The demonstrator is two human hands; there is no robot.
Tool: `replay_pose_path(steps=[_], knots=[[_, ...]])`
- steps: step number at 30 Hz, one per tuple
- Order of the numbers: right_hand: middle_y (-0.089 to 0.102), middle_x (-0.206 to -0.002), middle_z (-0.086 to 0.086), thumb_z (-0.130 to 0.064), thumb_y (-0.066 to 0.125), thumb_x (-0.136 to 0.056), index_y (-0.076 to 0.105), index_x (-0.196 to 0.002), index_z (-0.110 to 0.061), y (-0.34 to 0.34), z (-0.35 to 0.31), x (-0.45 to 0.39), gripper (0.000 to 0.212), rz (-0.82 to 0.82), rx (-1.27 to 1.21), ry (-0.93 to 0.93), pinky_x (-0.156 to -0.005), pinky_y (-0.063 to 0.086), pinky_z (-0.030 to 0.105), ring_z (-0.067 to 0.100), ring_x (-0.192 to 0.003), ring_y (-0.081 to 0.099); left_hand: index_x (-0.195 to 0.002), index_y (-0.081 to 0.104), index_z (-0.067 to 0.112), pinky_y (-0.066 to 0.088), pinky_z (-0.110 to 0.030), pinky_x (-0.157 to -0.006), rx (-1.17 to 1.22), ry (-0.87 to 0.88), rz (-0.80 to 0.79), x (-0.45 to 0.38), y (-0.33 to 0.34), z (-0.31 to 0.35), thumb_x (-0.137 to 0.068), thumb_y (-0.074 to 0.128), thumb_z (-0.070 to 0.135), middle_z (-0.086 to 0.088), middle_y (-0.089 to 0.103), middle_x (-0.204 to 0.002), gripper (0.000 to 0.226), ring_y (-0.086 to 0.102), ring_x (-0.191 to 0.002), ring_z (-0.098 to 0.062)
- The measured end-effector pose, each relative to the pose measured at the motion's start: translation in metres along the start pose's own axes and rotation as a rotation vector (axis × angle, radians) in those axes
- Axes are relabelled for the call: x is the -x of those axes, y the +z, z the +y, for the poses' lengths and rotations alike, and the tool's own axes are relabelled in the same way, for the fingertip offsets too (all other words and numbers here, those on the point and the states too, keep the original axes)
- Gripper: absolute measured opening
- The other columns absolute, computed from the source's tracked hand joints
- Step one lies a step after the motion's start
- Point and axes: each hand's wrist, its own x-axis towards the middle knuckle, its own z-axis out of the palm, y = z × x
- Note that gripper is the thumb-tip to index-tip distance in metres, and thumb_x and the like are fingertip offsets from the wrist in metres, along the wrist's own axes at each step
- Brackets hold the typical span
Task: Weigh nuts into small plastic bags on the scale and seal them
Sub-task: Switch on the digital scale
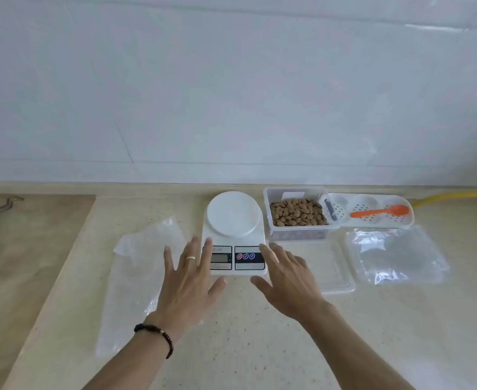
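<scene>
A white kitchen scale (pixel 234 218) with a bare round platform stands in the middle of the counter. My left hand (pixel 190 280) is spread flat with its fingertips at the scale's front left corner, over the display. At the front right corner my right hand (pixel 286 280) reaches in with straight fingers. Neither hand holds anything. A clear tub of brown nuts (pixel 297 213) sits just right of the scale. Clear plastic bags (pixel 397 256) lie in a pile to the right. A large clear plastic sheet (pixel 136 280) lies left of the scale, partly under my left arm.
A white perforated tray (pixel 372 218) behind the bags holds an orange spoon (pixel 380 211). The tub's clear lid (pixel 334 274) lies flat beside my right hand. A yellow hose (pixel 456 197) runs along the wall at far right. A raised tan board (pixel 20 249) lies at left.
</scene>
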Motion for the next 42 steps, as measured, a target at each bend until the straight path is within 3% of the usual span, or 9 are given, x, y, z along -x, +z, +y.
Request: replay_pose_path(steps=[3,6,8,19,24,30,35,39,42], knots=[[0.018,-0.161,0.003,-0.058,0.045,-0.095,0.016,-0.152,-0.022,0.020,0.000,-0.024,0.074,-0.009,-0.030,0.031,-0.115,0.029,0.041,0.023,-0.140,0.034,-0.145,0.035,0.007,0.028,-0.070,-0.104,-0.044,0.024,0.005,-0.022,0.018,-0.004,-0.085,0.031,0.064,-0.028,0.045,-0.141,0.083,0.055,-0.124,-0.033],[0.008,-0.163,0.005,-0.060,0.047,-0.093,0.015,-0.152,-0.022,0.035,-0.005,-0.041,0.078,-0.057,-0.014,0.033,-0.117,0.024,0.042,0.026,-0.143,0.028,-0.154,0.006,0.013,-0.001,-0.065,-0.112,-0.023,0.016,-0.056,-0.038,0.026,-0.003,-0.087,0.036,0.072,-0.025,0.022,-0.155,0.094,0.023,-0.145,-0.029],[0.001,-0.164,0.005,-0.061,0.048,-0.093,0.013,-0.154,-0.021,0.042,-0.006,-0.047,0.080,-0.056,0.002,0.026,-0.118,0.022,0.042,0.027,-0.145,0.023,-0.153,0.001,0.016,-0.008,-0.065,-0.110,-0.028,-0.020,-0.101,-0.046,0.028,-0.004,-0.082,0.039,0.078,-0.022,0.026,-0.152,0.101,0.018,-0.146,-0.029],[0.009,-0.162,0.014,-0.061,0.047,-0.093,0.019,-0.153,-0.013,0.060,-0.019,-0.021,0.083,0.010,0.024,0.051,-0.121,0.003,0.051,0.034,-0.147,0.018,-0.144,0.039,0.011,-0.006,-0.058,-0.113,-0.044,0.014,-0.031,-0.016,0.040,0.001,-0.071,0.032,0.086,-0.026,0.059,-0.123,0.105,0.040,-0.133,-0.043],[0.022,-0.160,0.016,-0.061,0.049,-0.091,0.029,-0.151,-0.012,0.073,-0.019,0.028,0.081,0.018,0.062,0.038,-0.120,0.007,0.053,0.035,-0.143,0.029,-0.140,0.046,0.010,0.006,-0.057,-0.114,-0.069,0.020,-0.003,0.031,0.049,0.015,-0.071,0.052,0.079,-0.026,0.063,-0.117,0.097,0.047,-0.127,-0.044],[0.041,-0.150,0.020,-0.057,0.059,-0.085,0.045,-0.142,-0.007,0.100,-0.014,0.094,0.077,0.083,0.021,0.059,-0.112,0.024,0.052,0.043,-0.132,0.047,-0.141,0.046,0.011,0.009,-0.056,-0.113,-0.035,-0.011,-0.007,0.094,0.056,0.040,-0.075,0.034,0.079,-0.024,0.062,-0.118,0.095,0.046,-0.129,-0.043],[0.038,-0.152,0.019,-0.058,0.040,-0.088,0.044,-0.143,-0.008,0.117,-0.011,0.146,0.074,0.106,-0.062,0.056,-0.110,0.034,0.051,0.043,-0.134,0.045,-0.146,0.037,0.012,0.020,-0.062,-0.112,0.042,-0.039,-0.046,0.145,0.059,0.062,-0.076,0.028,0.078,-0.023,0.055,-0.129,0.097,0.038,-0.136,-0.041],[0.028,-0.158,0.014,-0.060,0.036,-0.088,0.036,-0.148,-0.012,0.124,-0.008,0.179,0.077,0.110,-0.134,0.059,-0.111,0.035,0.049,0.039,-0.141,0.034,-0.155,0.010,0.020,0.007,-0.054,-0.118,0.122,-0.046,-0.108,0.177,0.055,0.075,-0.084,0.038,0.075,-0.017,0.031,-0.152,0.094,0.012,-0.148,-0.032],[0.035,-0.154,0.010,-0.063,0.035,-0.086,0.042,-0.143,-0.015,0.123,-0.002,0.189,0.075,0.140,-0.143,0.032,-0.103,0.043,0.047,0.034,-0.135,0.043,-0.155,0.010,0.024,0.007,-0.054,-0.118,0.169,-0.023,-0.108,0.189,0.059,0.073,-0.081,0.034,0.079,-0.014,0.030,-0.152,0.095,0.011,-0.148,-0.029]])
